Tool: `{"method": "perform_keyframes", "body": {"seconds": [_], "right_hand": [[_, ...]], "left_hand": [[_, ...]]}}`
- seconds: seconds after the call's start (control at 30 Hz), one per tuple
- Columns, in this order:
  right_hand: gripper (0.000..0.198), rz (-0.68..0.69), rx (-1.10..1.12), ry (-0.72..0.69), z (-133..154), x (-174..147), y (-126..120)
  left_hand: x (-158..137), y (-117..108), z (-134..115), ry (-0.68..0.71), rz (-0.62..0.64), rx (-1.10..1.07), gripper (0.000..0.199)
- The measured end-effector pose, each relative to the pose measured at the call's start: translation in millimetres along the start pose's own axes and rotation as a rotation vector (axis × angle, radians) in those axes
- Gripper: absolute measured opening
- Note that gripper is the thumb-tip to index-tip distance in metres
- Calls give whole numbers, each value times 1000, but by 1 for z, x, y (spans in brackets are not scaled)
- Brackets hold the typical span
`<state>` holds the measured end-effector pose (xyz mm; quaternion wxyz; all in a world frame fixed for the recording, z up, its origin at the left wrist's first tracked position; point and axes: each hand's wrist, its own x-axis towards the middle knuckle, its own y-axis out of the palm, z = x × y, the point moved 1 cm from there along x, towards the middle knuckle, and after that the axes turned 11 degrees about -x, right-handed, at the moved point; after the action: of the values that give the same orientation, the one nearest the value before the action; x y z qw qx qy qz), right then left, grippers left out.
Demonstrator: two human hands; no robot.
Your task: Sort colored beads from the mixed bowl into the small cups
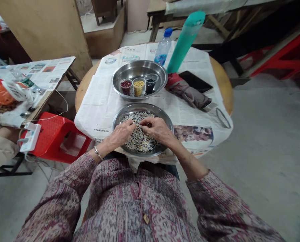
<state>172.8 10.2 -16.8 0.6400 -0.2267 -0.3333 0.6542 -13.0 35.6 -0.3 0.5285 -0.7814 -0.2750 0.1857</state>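
A shallow steel bowl sits at the near side of the round table, holding a layer of small bead-like pieces, mostly white with yellow and dark ones mixed in. Over the left part of this bowl is my left hand, its fingers curled together at the pieces. My right hand is close beside it, thumb and fingertips pinched. What either hand holds is too small to make out. Behind stands a larger steel basin with three clear cups: dark red pieces, yellow pieces and black pieces.
Newspaper covers the table. Behind the basin stand a blue-capped bottle and a tall green bottle. To the right lie a folded umbrella and a dark tablet-like item. A red stool with a power strip stands left.
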Motion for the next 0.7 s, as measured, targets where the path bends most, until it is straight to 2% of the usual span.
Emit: {"method": "perform_keyframes", "body": {"seconds": [0.1, 0.13, 0.23, 0.3, 0.33, 0.4, 0.5, 0.7], "right_hand": [[27, -135, -57, -86, 2, -7, -1], [28, -192, -103, -108, 1, -11, -1], [26, -282, -253, -109, -4, -29, -1], [25, -286, -349, -73, -6, -42, 2], [25, -289, -385, -55, -6, -47, 4], [25, -308, -411, -24, -6, -55, 10], [25, -372, -371, 21, -5, -57, 17], [29, -570, -242, 27, -6, -56, 21]], "left_hand": [[3, -6, 9, -10, -132, -50, 24], [5, -7, 11, -4, -136, -48, 32], [9, -6, 10, -12, -21, -13, 73], [14, -3, 8, -29, 45, -12, 83], [17, -1, 7, -32, 54, -25, 78], [24, 4, 5, -11, 52, -70, 57], [37, 10, 5, 16, 39, -146, 28], [44, 10, 1, 22, -57, -260, 18]]}}
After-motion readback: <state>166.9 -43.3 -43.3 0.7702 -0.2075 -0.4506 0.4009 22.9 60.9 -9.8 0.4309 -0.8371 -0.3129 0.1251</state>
